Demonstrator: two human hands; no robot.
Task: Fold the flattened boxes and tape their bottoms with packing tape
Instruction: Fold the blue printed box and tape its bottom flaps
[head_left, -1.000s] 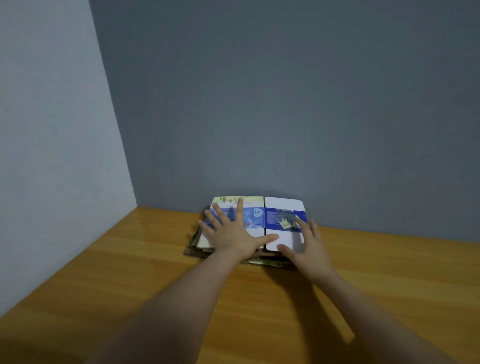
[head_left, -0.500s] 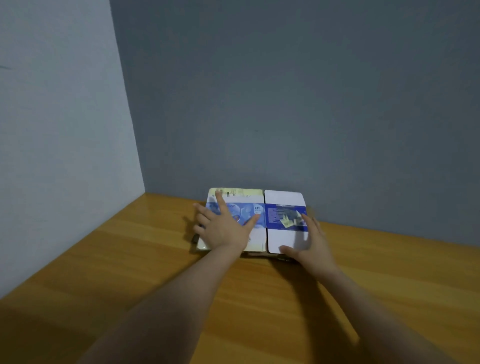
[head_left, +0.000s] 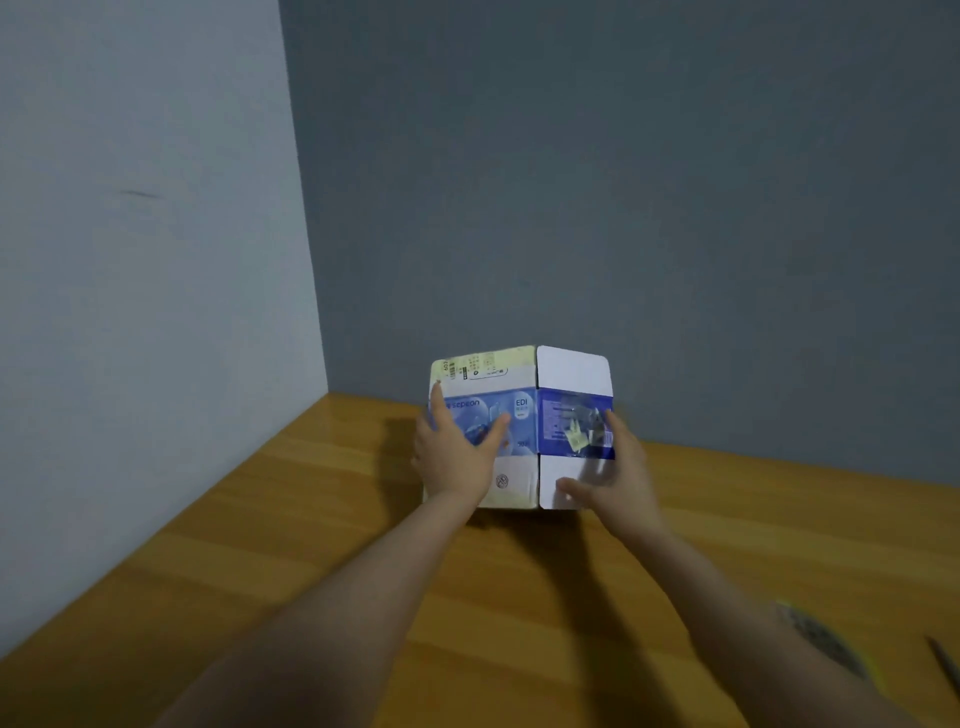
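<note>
A flattened blue-and-white printed cardboard box (head_left: 519, 426) stands tilted up off the wooden tabletop (head_left: 311, 545), near the corner where the pale left wall (head_left: 145, 260) meets the grey back wall (head_left: 623, 182). Its two visible panels meet at a vertical crease in the middle, with white flaps above and below the blue band. The left hand (head_left: 457, 457) lies flat against the left panel, fingers spread and thumb reaching toward the crease. The right hand (head_left: 615, 475) clasps the right edge of the right panel, thumb across the lower white flap and fingers wrapped behind. A thin dark object (head_left: 945, 670), too small to identify, lies at the table's right edge.
</note>
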